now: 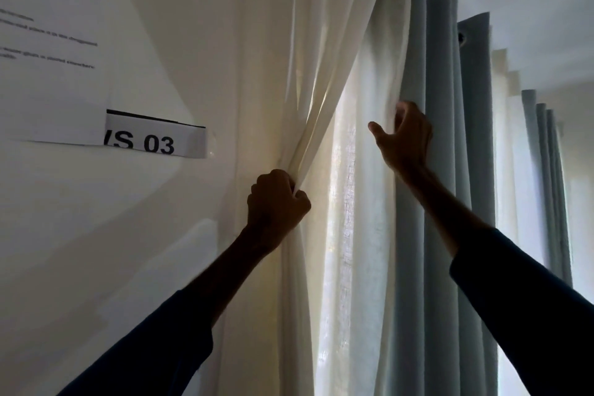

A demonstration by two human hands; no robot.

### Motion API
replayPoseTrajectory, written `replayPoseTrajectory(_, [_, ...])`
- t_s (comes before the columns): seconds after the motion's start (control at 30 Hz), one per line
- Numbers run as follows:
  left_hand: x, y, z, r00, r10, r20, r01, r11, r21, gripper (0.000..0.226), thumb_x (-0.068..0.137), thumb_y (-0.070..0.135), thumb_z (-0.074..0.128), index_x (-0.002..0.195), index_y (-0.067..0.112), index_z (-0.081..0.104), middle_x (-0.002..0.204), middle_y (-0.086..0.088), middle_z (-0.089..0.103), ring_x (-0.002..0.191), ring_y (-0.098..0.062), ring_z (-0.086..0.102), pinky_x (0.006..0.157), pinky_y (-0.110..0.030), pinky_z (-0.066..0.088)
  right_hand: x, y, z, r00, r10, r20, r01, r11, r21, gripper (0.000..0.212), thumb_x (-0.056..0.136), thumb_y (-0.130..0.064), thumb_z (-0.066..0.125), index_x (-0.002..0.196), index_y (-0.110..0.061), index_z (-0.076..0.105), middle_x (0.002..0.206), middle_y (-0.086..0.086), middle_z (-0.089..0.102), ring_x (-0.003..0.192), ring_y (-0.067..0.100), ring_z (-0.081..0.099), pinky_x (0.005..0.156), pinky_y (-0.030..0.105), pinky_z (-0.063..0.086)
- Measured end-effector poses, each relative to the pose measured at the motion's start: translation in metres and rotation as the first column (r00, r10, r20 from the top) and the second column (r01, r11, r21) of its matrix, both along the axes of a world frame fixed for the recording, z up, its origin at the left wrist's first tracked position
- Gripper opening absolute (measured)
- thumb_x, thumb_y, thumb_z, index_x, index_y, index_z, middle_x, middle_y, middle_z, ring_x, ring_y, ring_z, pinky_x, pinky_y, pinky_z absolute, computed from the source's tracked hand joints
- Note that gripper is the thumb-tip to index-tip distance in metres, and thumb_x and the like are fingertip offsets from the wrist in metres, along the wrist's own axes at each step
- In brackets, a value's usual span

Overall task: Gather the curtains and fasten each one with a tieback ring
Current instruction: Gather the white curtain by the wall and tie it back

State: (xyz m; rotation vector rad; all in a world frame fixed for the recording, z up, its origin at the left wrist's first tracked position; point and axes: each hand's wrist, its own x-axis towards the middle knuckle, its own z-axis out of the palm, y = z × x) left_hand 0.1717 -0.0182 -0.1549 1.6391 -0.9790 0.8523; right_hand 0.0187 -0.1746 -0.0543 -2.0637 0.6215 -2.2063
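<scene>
L hand (278,199) is a tight fist on the bunched cream curtain (315,58), right beside the wall (180,26). Backlit sheer fabric (353,170) hangs betw. the hands. R hand (403,138), up & right of the fist, has fingers hooked on the blue curtain (440,202) edge, thumb out. Label (157,138) & paper notice (48,42) sit upper left of the fist.

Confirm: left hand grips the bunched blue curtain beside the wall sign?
Wrong curtain. The left hand grips the bunched cream curtain beside the wall sign; the blue curtain is at the right hand. The head view shows it.
</scene>
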Motion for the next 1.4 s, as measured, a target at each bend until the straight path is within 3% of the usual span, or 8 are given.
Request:
replayPoseTrajectory(0.13, [0.000,-0.001,-0.003,1.000,0.012,0.019,-0.012,1.000,0.012,0.027,0.079,0.025,0.067,0.056,0.015,0.054,0.049,0.006,0.056,0.039,-0.004,0.053,0.044,-0.010,0.033,0.004,0.010,0.013,0.996,-0.082,0.027,0.084,0.991,-0.102,0.035,0.090,-0.023,0.071,0.120,-0.006,0.063,0.108,0.011,0.068,0.103,0.025,0.063,0.092,0.026,0.041])
replayPoseTrajectory(0.37, [-0.001,0.008,-0.001,0.999,-0.033,0.040,0.032,0.999,0.012,0.039,0.078,0.023,0.069,0.049,0.022,0.043,0.041,0.013,0.043,0.034,-0.003,0.045,0.046,-0.011,0.034,0.011,0.012,-0.003,0.998,0.064,0.020,-0.066,0.982,0.177,0.055,0.085,-0.029,0.079,0.127,-0.004,0.054,0.110,0.009,0.069,0.108,0.026,0.062,0.088,0.025,0.036])
replayPoseTrajectory(0.47, [0.000,0.010,0.000,0.999,-0.030,0.045,0.028,0.999,0.026,0.034,0.080,0.024,0.069,0.053,0.019,0.050,0.045,0.009,0.051,0.038,-0.004,0.051,0.048,-0.014,0.042,0.016,0.012,-0.017,0.999,0.049,-0.020,-0.045,0.987,0.157,0.018,0.092,-0.022,0.067,0.089,-0.005,0.065,0.085,0.011,0.066,0.085,0.028,0.063,0.080,0.034,0.036])
replayPoseTrajectory(0.53, [0.000,0.011,0.000,0.998,-0.021,0.052,0.019,0.999,0.037,0.028,0.082,0.024,0.068,0.058,0.015,0.056,0.050,0.005,0.056,0.043,-0.005,0.055,0.054,-0.019,0.051,0.020,0.016,-0.027,1.000,0.001,-0.007,0.000,0.997,0.078,0.044,0.094,-0.016,0.059,0.054,-0.015,0.041,0.051,-0.001,0.041,0.049,0.017,0.044,0.063,0.033,0.032])
replayPoseTrajectory(0.77, [0.001,0.007,0.001,0.999,-0.013,0.035,0.011,0.998,0.054,0.021,0.083,0.029,0.069,0.074,0.010,0.064,0.063,0.005,0.062,0.050,-0.003,0.054,0.050,-0.013,0.040,0.041,0.066,-0.040,0.983,-0.112,-0.145,0.083,0.977,-0.194,0.036,0.105,-0.024,0.046,0.070,-0.018,0.040,0.075,0.016,0.063,0.073,0.038,0.058,0.064,0.034,0.029])
replayPoseTrajectory(0.97, [-0.010,0.003,0.001,0.997,-0.023,0.069,0.021,1.000,0.022,0.025,0.086,0.032,0.071,0.077,0.014,0.056,0.063,0.015,0.047,0.053,0.001,0.045,0.052,-0.009,0.031,0.037,0.107,-0.021,0.992,-0.061,-0.114,0.023,0.952,-0.306,0.042,0.103,-0.024,0.049,0.066,-0.013,0.035,0.056,-0.001,0.034,0.060,0.027,0.033,0.061,0.032,0.023])
replayPoseTrajectory(1.13, [-0.025,0.003,-0.004,0.994,-0.039,0.103,0.036,0.999,0.027,0.021,0.086,0.023,0.069,0.086,0.002,0.066,0.076,-0.006,0.069,0.054,-0.006,0.054,0.051,-0.009,0.038,0.024,0.091,-0.048,0.990,0.052,-0.130,-0.075,0.980,-0.183,0.050,0.103,-0.030,0.053,0.061,-0.003,0.046,0.054,0.011,0.050,0.051,0.025,0.038,0.056,0.032,0.027])
replayPoseTrajectory(1.4, [-0.045,0.013,-0.043,0.956,-0.093,0.280,0.090,0.996,0.023,0.034,0.090,0.023,0.072,0.119,0.009,0.063,0.102,-0.002,0.075,0.083,-0.019,0.074,0.081,-0.015,0.050,0.019,0.072,-0.157,0.962,0.271,-0.025,-0.268,0.959,0.087,0.040,0.093,-0.032,0.066,0.065,-0.003,0.067,0.060,0.010,0.064,0.060,0.018,0.063,0.064,0.041,0.051])
